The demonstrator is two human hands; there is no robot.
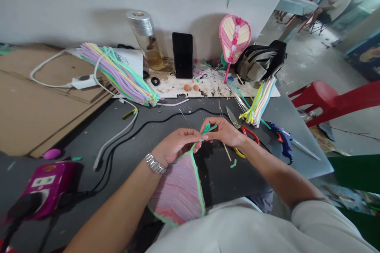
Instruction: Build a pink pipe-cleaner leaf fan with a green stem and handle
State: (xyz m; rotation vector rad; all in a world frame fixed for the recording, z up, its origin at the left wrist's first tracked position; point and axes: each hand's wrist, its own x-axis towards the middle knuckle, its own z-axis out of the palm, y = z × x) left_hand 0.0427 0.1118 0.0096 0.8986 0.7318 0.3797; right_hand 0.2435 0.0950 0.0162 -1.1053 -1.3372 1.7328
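One green pipe cleaner pinched at the tip of a pink panel

From beside the counter, the left hand and right hand can be seen closed in a tight pinch, fingertips meeting around the fuzzy green pipe cleaner. It runs down from their grip as the border of the pink panel, a pointed leaf shape of close, soft rows in pink and pale tones. The panel sits at the counter's near edge, below the hands and against the person's front.

A metal-link wristwatch circles the left wrist. Just beyond the right hand lie snips with red and yellow loop handles, and further right a blue hot glue gun. A thick sheaf of pastel pipe cleaners lies across the back, near a smaller bundle. Against the wall stands a finished pink-and-cream heart-shaped piece, its woven surface neat and ridged, on a pink stem.
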